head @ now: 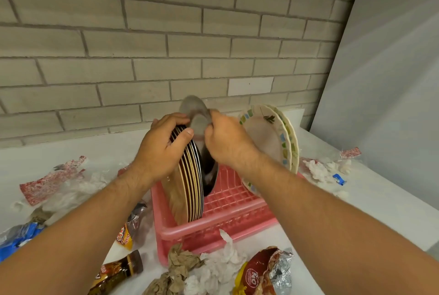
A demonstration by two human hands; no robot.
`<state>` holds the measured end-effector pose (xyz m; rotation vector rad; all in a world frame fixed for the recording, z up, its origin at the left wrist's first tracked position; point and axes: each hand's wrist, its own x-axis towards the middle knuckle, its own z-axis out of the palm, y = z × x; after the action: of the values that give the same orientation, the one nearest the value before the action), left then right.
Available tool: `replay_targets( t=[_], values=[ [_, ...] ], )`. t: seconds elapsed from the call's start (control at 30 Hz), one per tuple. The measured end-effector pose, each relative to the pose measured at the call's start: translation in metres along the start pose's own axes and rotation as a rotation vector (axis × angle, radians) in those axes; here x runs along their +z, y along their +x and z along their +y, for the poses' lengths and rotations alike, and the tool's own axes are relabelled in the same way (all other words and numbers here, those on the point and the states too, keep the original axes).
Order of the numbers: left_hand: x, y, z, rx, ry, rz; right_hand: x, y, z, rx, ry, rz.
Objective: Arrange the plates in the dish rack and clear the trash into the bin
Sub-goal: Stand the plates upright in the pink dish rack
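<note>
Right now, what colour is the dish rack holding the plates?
Pink: a slatted plastic dish rack, shown best in the head view, the only one.

Grey brick wall (142,33) fills the bkgd: running bond, darker mortar lines btwn courses. One brick (250,86), low & right of centre, is much paler than the rest, nearly white, w/ a tiny dark speck on it. At right a plain pale panel (392,57) stands at an angle to the bricks; smooth, no markings, faint light streaks across it. White counter (380,199) meets the wall's foot & reaches the panel at right; matte surface.
</note>
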<state>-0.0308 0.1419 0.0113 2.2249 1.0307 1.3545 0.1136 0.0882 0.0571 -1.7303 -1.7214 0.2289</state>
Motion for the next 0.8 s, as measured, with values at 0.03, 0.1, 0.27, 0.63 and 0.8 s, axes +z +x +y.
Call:
replay_targets(
  t=[0.03,0.1,0.27,0.63,0.8],
  values=[
    [0.000,0.000,0.000,-0.008,-0.001,0.003,-0.009,0.005,-0.004,-0.013,0.005,0.030],
    [0.001,0.000,0.001,-0.021,0.011,-0.002,-0.031,0.015,-0.010,-0.045,-0.013,0.109],
    [-0.002,0.000,0.006,-0.035,-0.009,-0.018,-0.070,0.023,0.014,-0.046,-0.126,0.259],
    [0.003,0.000,0.008,-0.079,0.014,0.011,-0.035,-0.030,0.099,0.056,-0.205,0.241],
    [0.003,0.000,0.006,-0.075,0.009,0.017,-0.026,-0.041,0.108,0.055,-0.216,0.230]
  ],
)
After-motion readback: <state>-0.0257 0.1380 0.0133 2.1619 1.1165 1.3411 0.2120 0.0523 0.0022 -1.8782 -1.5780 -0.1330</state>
